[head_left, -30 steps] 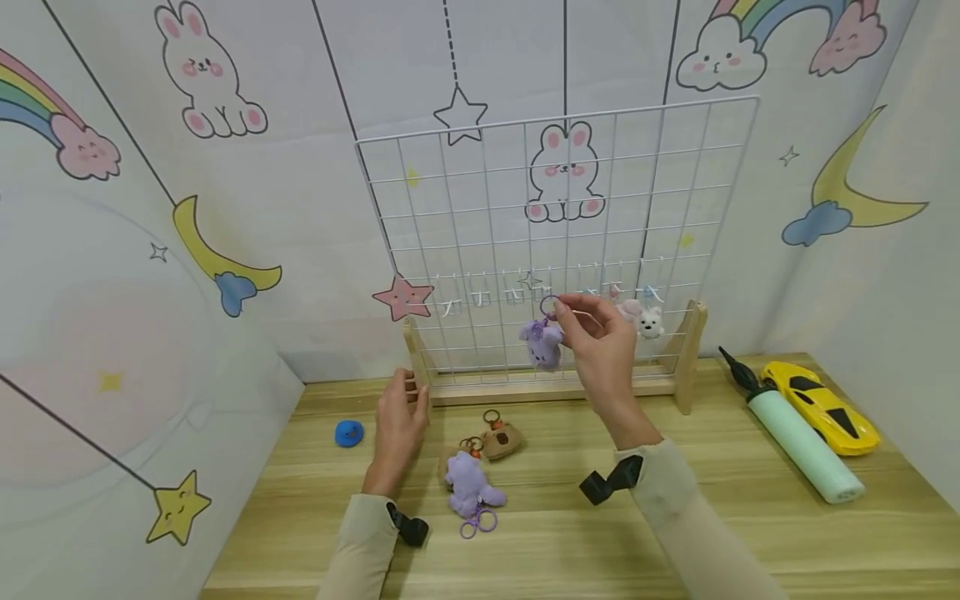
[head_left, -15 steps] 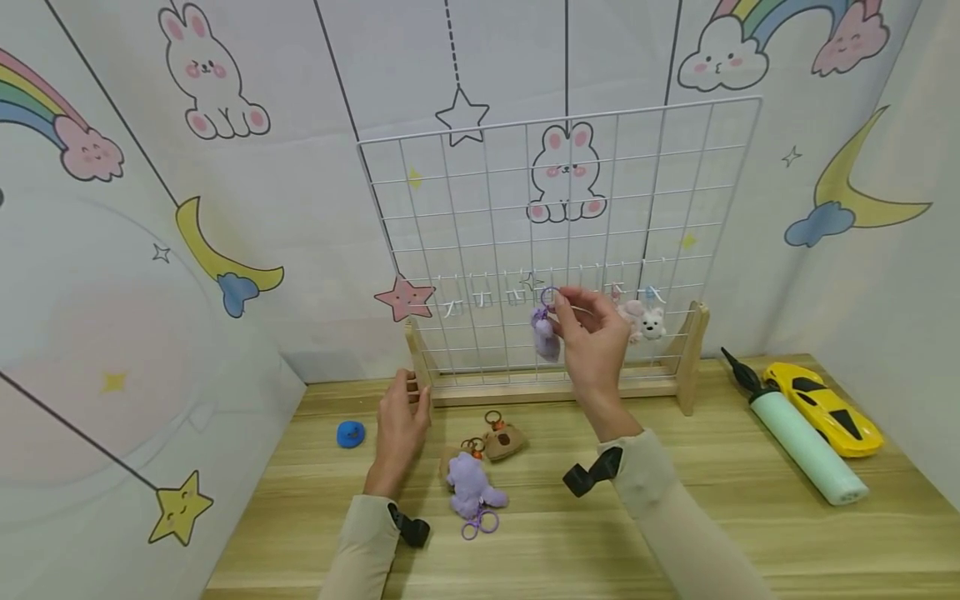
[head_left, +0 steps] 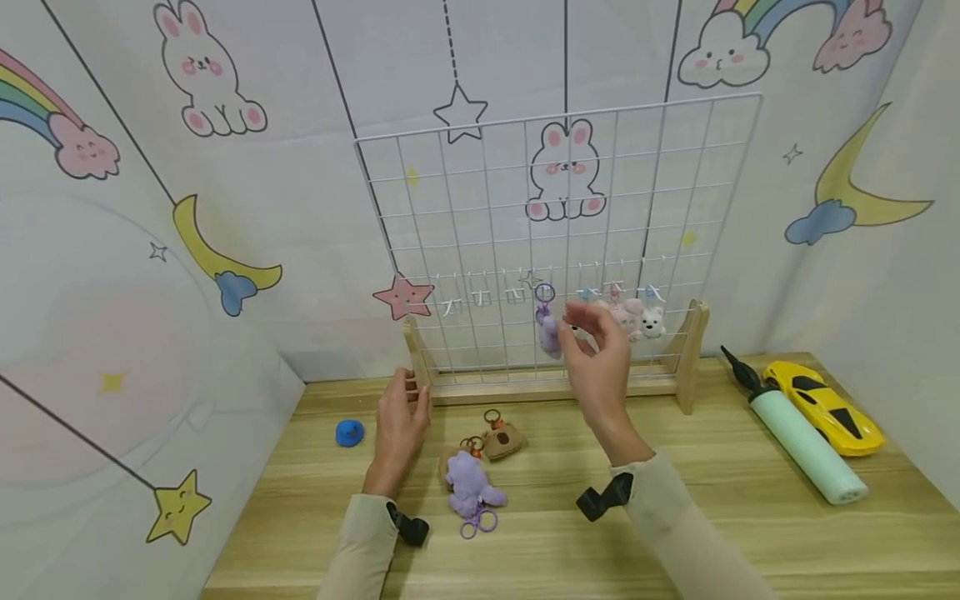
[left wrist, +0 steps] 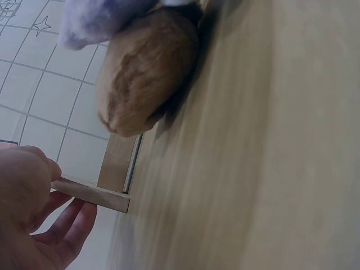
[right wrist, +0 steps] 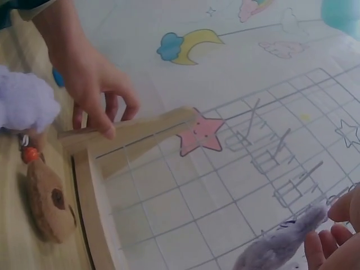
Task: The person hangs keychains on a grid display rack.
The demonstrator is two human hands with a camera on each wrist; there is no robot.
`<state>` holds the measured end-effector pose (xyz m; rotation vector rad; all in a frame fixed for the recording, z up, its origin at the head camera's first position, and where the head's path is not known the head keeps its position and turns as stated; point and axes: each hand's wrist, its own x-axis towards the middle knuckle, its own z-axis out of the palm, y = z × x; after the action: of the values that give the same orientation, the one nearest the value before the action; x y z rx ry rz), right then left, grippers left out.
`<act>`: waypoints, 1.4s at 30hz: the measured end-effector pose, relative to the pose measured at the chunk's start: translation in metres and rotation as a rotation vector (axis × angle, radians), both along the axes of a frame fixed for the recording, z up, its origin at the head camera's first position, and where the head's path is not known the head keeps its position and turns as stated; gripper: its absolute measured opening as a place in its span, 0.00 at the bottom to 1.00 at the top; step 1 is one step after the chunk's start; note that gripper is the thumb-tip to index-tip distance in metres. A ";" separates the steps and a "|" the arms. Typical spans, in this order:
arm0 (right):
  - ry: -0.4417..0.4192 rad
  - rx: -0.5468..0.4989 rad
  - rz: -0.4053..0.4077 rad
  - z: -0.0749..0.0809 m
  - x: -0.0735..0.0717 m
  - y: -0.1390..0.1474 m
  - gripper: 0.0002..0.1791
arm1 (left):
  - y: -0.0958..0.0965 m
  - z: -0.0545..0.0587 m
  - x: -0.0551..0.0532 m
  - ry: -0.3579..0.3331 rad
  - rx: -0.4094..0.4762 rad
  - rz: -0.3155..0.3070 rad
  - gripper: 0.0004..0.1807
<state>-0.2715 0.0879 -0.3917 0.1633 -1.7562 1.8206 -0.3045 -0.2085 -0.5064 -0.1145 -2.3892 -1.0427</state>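
Note:
A purple plush keychain [head_left: 549, 335] hangs against the white wire grid rack [head_left: 487, 385], its purple ring up at the row of hooks. With thumb and fingertips at its right edge, my right hand [head_left: 598, 354] pinches the plush; the right wrist view shows the plush's tip [right wrist: 315, 215] at those fingers. My left hand [head_left: 401, 421] holds the rack's left wooden foot [left wrist: 93, 194], thumb on one side and fingers on the other. Close to the left hand on the table lie another purple plush keychain [head_left: 467, 483] and brown plush keychains [head_left: 504, 442], one partly hidden under the purple one.
Small plush keychains, including a white bear [head_left: 652, 322], hang at the grid's right. Several bare hooks [head_left: 480, 297] line its left. A blue round toy [head_left: 348, 432] sits left of the left hand. A mint air pump [head_left: 806, 446] and a yellow toy car [head_left: 825, 408] lie right.
My right hand has moved from the keychain's ring down to the plush's side. The ring now stays up at the hooks, and the plush has turned sideways. My left hand stays in place.

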 end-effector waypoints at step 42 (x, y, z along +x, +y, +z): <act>-0.130 1.079 0.484 -0.110 0.031 0.008 0.08 | -0.001 0.003 0.001 -0.034 -0.012 -0.007 0.14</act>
<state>-0.2406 0.0958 -0.5017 0.9667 -2.7937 0.9425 -0.3035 -0.2092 -0.5038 -0.1111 -2.4274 -1.0416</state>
